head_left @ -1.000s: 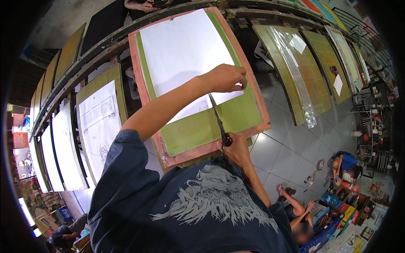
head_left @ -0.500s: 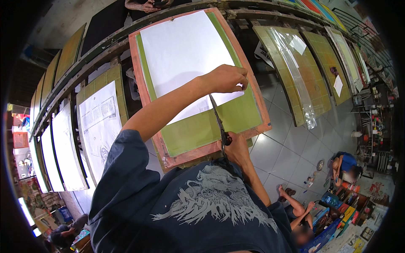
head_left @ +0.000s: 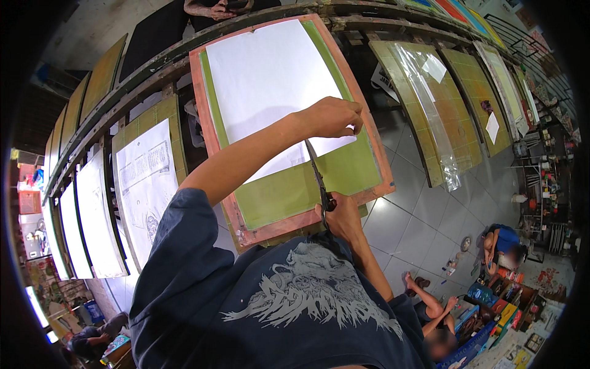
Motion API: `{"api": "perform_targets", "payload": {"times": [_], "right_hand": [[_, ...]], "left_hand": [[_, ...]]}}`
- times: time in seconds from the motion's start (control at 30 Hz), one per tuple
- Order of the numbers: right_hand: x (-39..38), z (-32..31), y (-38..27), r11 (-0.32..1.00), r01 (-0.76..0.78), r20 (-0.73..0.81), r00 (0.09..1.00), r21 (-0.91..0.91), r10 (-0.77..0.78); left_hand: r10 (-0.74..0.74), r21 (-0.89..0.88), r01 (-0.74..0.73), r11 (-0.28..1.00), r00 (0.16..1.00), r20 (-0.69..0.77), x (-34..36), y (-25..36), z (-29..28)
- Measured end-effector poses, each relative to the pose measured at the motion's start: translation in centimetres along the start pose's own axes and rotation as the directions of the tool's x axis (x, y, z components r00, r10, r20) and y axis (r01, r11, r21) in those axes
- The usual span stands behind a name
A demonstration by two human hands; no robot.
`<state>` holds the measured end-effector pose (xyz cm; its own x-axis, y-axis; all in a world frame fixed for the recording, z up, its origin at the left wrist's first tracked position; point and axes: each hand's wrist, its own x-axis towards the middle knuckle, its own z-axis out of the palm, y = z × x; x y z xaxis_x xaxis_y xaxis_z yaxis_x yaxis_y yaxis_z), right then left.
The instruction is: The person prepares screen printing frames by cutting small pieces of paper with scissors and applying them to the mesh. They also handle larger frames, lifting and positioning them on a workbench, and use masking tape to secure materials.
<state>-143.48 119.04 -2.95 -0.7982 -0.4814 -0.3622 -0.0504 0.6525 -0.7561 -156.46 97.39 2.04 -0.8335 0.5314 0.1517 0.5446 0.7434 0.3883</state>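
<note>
A large white sheet of paper lies on a green screen with a reddish-orange frame. My left arm reaches across the sheet. At its near right corner my left hand is closed, fingertips pinched on the paper's edge. My right hand, near the frame's front edge, is closed round the handles of dark scissors. Their long blades point away from me, and the tips meet the paper just below my left wrist. Part of the sheet is hidden under my left forearm.
Greenish boards stand in a row on dark rails, some with printed sheets at left. One board at right carries clear plastic. Other people sit at lower right and lower left; another person's hands show at the top.
Almost nothing differs. The whole view has shifted by a few pixels, while both hands, the scissors and the paper keep nearly the same places.
</note>
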Motion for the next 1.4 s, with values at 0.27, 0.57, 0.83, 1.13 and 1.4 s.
{"api": "perform_targets", "payload": {"times": [0.27, 0.57, 0.83, 1.13, 1.4], "right_hand": [[0.3, 0.0, 0.0, 1.0, -0.003, 0.006, 1.0, -0.001, 0.003], [0.4, -0.3, -0.2, 1.0, 0.006, 0.006, 1.0, -0.027, -0.006], [0.7, -0.2, 0.1, 0.999, 0.031, 0.015, 0.999, -0.022, -0.031], [1.2, -0.4, -0.4, 0.999, 0.044, 0.0, 0.999, -0.011, -0.044], [1.7, -0.2, -0.2, 0.993, 0.118, -0.046, 0.992, 0.001, -0.118]], "left_hand": [[0.008, 0.022, -0.008, 1.0, 1.0, 0.004, 0.2, 0.0, 0.0], [0.01, 0.034, -0.01, 0.999, 1.0, -0.001, 0.1, 0.1, -0.2], [-0.016, 0.027, 0.016, 1.0, 1.0, 0.018, 0.0, 0.3, -0.7], [-0.019, 0.043, 0.018, 0.999, 0.999, 0.03, 0.3, 0.4, -0.8], [-0.024, 0.017, 0.024, 1.0, 1.0, -0.013, 0.1, 0.6, -0.9]]}}
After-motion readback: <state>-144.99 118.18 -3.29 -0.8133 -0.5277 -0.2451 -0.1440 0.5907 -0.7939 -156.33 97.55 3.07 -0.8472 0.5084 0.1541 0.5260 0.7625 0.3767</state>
